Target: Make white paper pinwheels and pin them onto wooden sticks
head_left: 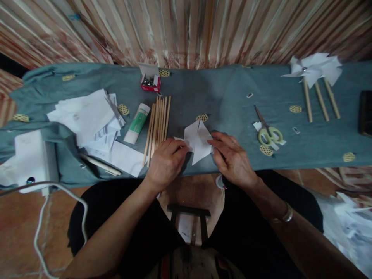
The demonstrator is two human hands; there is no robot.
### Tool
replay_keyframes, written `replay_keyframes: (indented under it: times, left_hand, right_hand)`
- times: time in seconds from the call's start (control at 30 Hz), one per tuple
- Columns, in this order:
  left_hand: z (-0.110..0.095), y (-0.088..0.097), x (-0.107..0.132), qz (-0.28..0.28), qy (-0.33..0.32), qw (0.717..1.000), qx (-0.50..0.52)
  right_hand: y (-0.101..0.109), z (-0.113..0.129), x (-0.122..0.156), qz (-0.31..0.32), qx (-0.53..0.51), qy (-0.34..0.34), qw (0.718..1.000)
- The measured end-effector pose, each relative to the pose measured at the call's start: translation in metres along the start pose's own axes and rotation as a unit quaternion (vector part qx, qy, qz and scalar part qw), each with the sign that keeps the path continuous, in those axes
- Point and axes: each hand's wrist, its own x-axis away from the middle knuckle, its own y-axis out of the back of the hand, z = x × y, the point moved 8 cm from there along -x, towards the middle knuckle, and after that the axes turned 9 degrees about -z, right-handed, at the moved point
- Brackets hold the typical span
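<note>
A white paper piece (200, 141), slit from its corners, lies near the table's front edge between my hands. My left hand (168, 159) pinches its left flap, fingers closed. On the right side, my right hand (231, 157) rests with its fingers spread and their tips touching the paper's edge. Several thin wooden sticks (158, 124) lie just beyond my left hand. A green and white glue stick (137, 124) is left of them. Scissors (269, 133) with light green handles lie to the right, over small paper scraps.
Stacked paper sheets (87, 116), a pen (100, 164) and a white box-shaped device (36, 157) with a cable are at the left. A small red box (150, 83) of metal pins stands at the back. Several paper pinwheels (316, 68) on sticks lie far right, near a dark object (365, 112).
</note>
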Motion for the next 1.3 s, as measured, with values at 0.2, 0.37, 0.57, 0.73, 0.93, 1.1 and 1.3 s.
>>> replay_keyframes:
  times: [0.2,0.37,0.57,0.73,0.93,1.1,1.3]
  left_hand:
    - [-0.001,0.004,0.0,-0.003,0.01,1.0,0.012]
    - [-0.021,-0.011,0.002,0.05,-0.021,0.998,0.017]
    - [-0.025,-0.015,0.002,0.039,-0.049,0.998,-0.016]
    - [-0.024,-0.012,0.003,0.032,-0.055,0.997,-0.031]
    - [-0.024,-0.01,0.006,0.045,-0.05,0.998,-0.008]
    - [-0.026,-0.007,0.007,0.049,-0.055,0.997,0.002]
    - [-0.029,-0.009,0.008,0.043,-0.059,0.997,0.009]
  right_hand:
    - [0.002,-0.002,-0.001,-0.006,0.002,-0.007,1.0]
    - [0.0,-0.001,-0.001,-0.002,-0.007,-0.012,1.0]
    - [-0.001,0.004,0.0,-0.007,-0.014,-0.006,1.0]
    - [0.001,0.001,-0.002,0.016,-0.052,-0.03,0.998]
    - [-0.002,-0.013,-0.001,0.048,-0.159,-0.098,0.981]
    - [-0.006,-0.019,-0.001,0.035,-0.217,-0.137,0.966]
    - [-0.01,-0.014,-0.007,0.008,-0.162,-0.122,0.979]
